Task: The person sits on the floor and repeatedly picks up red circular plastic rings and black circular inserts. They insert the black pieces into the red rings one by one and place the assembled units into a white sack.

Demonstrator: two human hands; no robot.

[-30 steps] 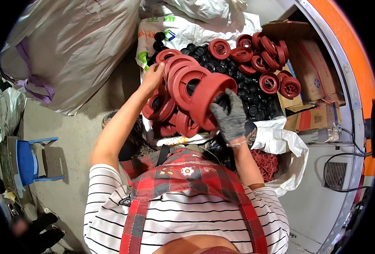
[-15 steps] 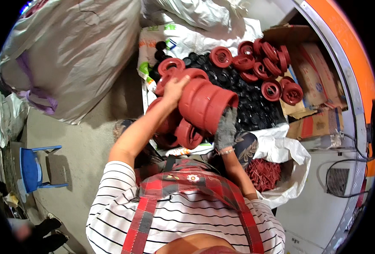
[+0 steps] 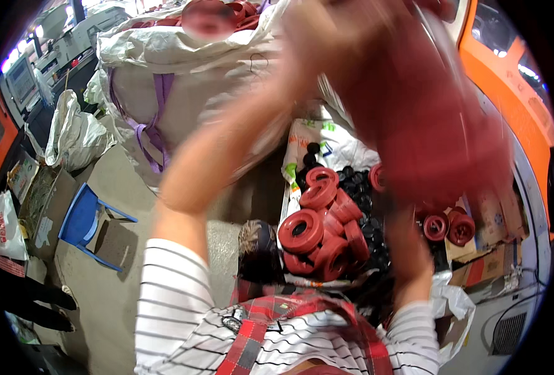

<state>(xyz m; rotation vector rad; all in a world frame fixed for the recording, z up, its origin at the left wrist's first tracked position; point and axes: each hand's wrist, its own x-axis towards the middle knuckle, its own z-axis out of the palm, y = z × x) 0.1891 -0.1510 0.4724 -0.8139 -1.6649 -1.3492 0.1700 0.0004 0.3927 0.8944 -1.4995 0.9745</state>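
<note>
A stack of dark red plastic wheel-shaped rings (image 3: 433,125) is raised high in front of me, large and smeared by motion. My left hand (image 3: 314,34) grips its upper left end, blurred. At the lower end my right hand (image 3: 405,219) supports the stack from beneath, its fingers mostly hidden. Below lies a pile of loose red rings (image 3: 302,231), close to my lap. Small black round caps (image 3: 371,231) spread beside and under that pile.
A tall white woven sack (image 3: 208,119) stands at the far left, with more red rings (image 3: 208,19) in its top. A blue stool (image 3: 80,219) is on the floor at left. Cardboard (image 3: 499,215) and an orange machine (image 3: 502,75) line the right. Another person's dark-clothed legs (image 3: 36,300) show lower left.
Both hands have lifted the stack of red rings up and away from the pile. My view has tilted up and left, bringing the sack's top into sight.
</note>
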